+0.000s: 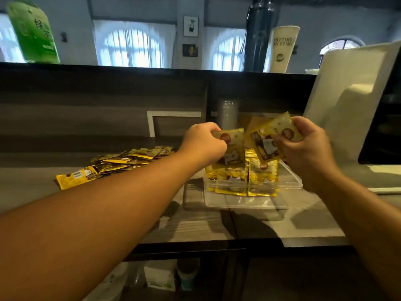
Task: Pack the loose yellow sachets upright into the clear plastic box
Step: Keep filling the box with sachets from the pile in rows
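A clear plastic box (249,203) stands on the counter at centre right, with several yellow sachets (262,174) upright inside it. Above the box my left hand (204,144) pinches one yellow sachet (233,148) by its top corner, its lower edge hanging among the packed ones. My right hand (308,148) grips another yellow sachet (268,137), tilted, over the box's right side. A pile of loose yellow sachets (128,159) lies on the counter to the left, partly behind my left forearm.
A white appliance (347,101) with a dark front stands close on the right. A raised dark ledge (130,70) runs behind the counter, carrying a green bottle (32,31) and a paper cup (282,48). A stack of clear cups (227,111) stands behind the box.
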`<state>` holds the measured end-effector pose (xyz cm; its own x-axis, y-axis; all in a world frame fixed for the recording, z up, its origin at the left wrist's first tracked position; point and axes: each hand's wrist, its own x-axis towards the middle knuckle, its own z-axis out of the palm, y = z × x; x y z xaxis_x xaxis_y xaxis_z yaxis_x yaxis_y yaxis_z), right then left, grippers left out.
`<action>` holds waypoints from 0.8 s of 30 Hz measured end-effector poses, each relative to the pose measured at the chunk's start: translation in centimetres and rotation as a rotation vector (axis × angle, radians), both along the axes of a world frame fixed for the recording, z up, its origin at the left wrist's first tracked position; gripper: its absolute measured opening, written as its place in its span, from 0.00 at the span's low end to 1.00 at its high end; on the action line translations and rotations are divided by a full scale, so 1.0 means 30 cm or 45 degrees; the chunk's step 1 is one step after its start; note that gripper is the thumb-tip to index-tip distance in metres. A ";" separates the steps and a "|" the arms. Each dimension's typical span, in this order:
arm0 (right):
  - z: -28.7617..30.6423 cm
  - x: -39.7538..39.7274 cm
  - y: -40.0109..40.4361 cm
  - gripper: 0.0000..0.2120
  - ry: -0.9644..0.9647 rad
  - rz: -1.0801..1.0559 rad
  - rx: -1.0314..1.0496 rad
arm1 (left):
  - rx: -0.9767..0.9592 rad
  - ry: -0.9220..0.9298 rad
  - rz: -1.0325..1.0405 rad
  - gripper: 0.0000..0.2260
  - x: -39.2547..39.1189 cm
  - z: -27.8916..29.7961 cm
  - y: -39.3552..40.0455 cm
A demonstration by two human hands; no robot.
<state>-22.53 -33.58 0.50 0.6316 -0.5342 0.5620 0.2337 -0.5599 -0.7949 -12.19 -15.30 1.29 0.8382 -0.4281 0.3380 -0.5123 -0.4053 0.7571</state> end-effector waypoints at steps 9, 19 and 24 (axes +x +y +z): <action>-0.063 0.040 -0.085 0.18 0.267 0.020 -0.213 | 0.761 -0.467 0.139 0.18 0.026 -0.060 -0.084; -0.008 0.098 -0.071 0.15 0.633 0.106 -0.689 | 1.047 -0.421 -0.176 0.43 0.086 -0.072 -0.120; 0.014 0.103 -0.083 0.17 0.814 0.202 -0.794 | 1.125 -0.460 -0.162 0.44 0.113 -0.092 -0.140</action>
